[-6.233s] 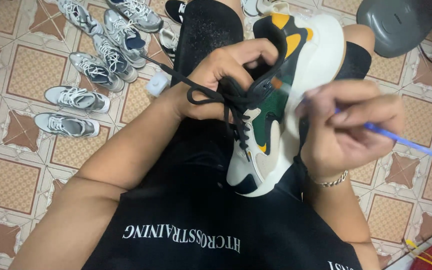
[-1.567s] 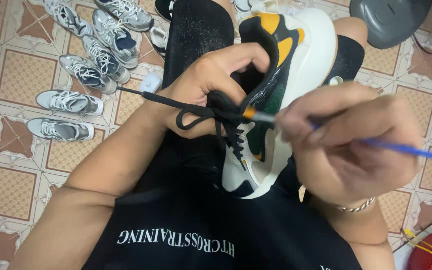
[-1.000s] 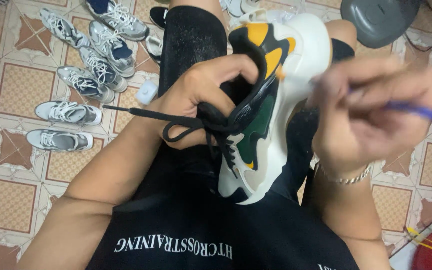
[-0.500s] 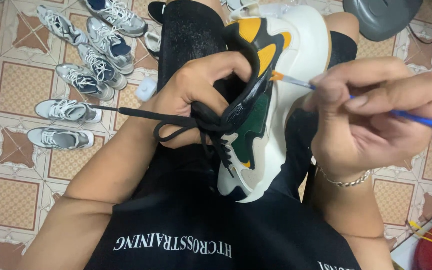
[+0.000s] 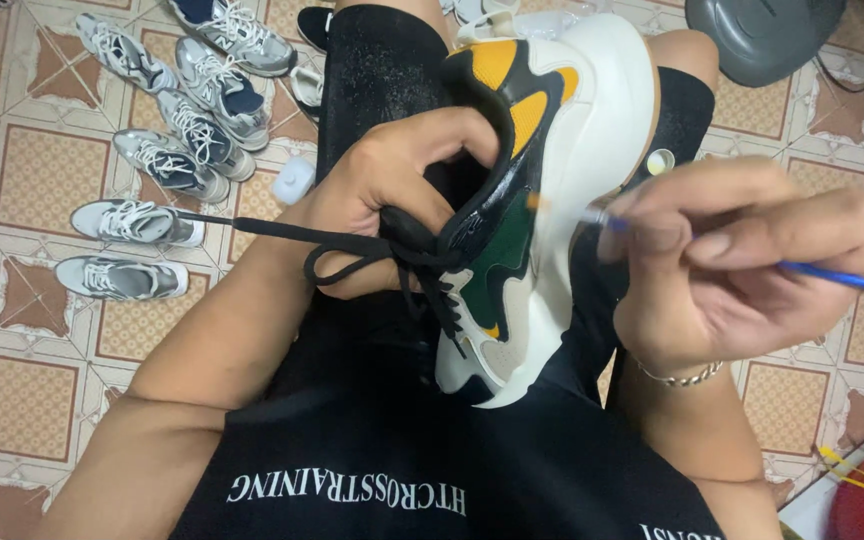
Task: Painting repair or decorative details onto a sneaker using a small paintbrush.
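Left hand (image 5: pixel 392 195) clamped on sneaker (image 5: pixel 542 200) collar, over the lap; right hand (image 5: pixel 742 265) fingers pinched on blue brush (image 5: pixel 842 280), tip at shoe's side.

Patterned tile floor (image 5: pixel 47 175) (grey sneakers (image 5: pixel 167 165) lined up).

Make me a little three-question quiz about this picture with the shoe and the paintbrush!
1. True or false: the left hand grips the shoe at its opening.
2. What does the right hand hold? A) a blue-handled brush B) scissors C) a cloth
3. Fill in: the black ____ trails out to the left, over the arm.

Key: 1 true. 2 A. 3 lace.
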